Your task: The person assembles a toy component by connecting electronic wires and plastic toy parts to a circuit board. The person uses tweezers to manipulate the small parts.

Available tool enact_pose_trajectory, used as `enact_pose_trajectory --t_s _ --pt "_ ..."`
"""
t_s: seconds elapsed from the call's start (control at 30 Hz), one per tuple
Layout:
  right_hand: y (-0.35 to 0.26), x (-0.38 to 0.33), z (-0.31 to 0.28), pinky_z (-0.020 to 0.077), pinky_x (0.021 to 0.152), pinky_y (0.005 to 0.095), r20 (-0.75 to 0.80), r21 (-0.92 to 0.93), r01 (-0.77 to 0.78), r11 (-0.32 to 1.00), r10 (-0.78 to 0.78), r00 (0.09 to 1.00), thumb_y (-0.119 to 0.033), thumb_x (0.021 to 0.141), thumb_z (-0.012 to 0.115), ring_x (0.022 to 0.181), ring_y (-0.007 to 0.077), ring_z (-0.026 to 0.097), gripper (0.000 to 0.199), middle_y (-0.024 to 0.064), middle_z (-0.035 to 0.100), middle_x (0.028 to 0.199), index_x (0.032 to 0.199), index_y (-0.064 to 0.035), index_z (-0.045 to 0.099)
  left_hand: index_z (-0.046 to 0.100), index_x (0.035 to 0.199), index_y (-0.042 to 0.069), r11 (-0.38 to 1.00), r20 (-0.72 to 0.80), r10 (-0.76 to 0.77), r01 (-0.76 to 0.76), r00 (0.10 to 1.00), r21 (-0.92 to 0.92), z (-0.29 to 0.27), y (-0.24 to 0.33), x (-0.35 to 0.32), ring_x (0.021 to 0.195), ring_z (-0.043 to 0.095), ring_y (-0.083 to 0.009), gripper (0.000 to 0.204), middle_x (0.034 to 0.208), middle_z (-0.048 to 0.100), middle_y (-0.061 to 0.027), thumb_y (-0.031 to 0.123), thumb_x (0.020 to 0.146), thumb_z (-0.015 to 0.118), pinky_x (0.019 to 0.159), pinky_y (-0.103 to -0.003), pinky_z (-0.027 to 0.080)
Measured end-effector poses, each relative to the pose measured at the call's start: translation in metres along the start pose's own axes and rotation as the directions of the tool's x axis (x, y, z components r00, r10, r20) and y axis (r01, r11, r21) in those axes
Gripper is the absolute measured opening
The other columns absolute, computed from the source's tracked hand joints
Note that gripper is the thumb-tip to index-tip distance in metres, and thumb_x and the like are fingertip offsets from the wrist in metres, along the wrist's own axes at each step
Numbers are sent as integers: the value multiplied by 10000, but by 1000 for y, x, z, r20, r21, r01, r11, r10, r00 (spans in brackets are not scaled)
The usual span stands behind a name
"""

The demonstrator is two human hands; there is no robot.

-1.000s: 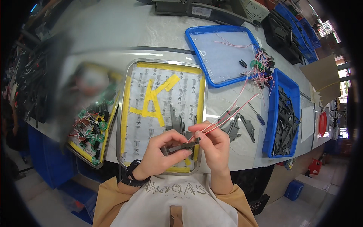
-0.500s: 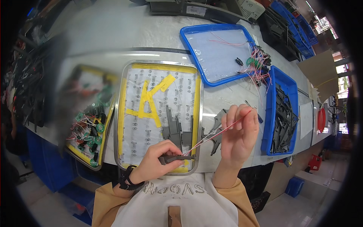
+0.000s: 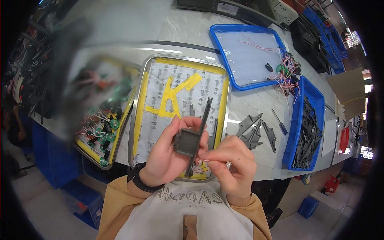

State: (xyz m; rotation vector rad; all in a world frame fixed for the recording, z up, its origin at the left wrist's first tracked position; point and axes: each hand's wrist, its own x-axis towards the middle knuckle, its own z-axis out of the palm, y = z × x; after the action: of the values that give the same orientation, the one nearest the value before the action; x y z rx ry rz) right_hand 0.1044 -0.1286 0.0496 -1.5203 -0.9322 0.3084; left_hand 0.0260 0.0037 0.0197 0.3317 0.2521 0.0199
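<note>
My left hand (image 3: 166,154) is closed around a dark grey plastic part (image 3: 188,142), which has a box-like body and a long narrow bar standing tilted. Close to the part's right side, the fingertips of my right hand (image 3: 234,170) pinch thin red and white wires (image 3: 205,161). More of the wires hang below, beside the lower end of the bar. Where the wires meet the part, my fingers hide it. Both hands are over the near right portion of a metal tray (image 3: 137,120) lined with printed paper and yellow tape.
Loose grey parts (image 3: 251,130) and a screwdriver (image 3: 282,127) lie right of the tray. Beyond are a blue tray (image 3: 236,85), a wire bundle (image 3: 289,72), and a blue bin (image 3: 296,116) of grey parts. Left, another tray holds green circuit boards (image 3: 108,138); something blurred partly covers it.
My right hand has come down and left from its raised spot, close to the part. My left hand has lifted and turned the part so its bar stands steeply. The view has shifted slightly.
</note>
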Motion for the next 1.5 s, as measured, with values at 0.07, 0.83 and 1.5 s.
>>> enact_pose_trajectory --t_s 0.07,0.83,1.5 --pt "1 -4 1 392 493 230 -22 30 8 1000 -8 1000 68 682 624 568 136 505 190 71 549 663 858 -1 644 394 1132 34 995 -8 -7 6 1000 -95 9 -3 1 755 499 -171 408 935 491 -95 368 921 292 651 -303 410" --pt "19 -5 4 345 411 201 -498 -379 76 922 -272 823 127 614 677 504 98 475 273 50 557 628 854 12 615 400 1237 -12 170 340 547 -499 765 850 7 -36 1 721 438 -142 518 965 430 -108 82 750 549 585 -218 383" --pt "17 0 3 445 459 234 -388 -602 72 795 -370 844 102 599 648 512 148 538 333 69 574 661 914 -3 641 460 1174 -73 -40 429 496 -473 755 880 17 -35 2 759 487 -219 498 941 503 -153 180 759 566 635 -283 429"
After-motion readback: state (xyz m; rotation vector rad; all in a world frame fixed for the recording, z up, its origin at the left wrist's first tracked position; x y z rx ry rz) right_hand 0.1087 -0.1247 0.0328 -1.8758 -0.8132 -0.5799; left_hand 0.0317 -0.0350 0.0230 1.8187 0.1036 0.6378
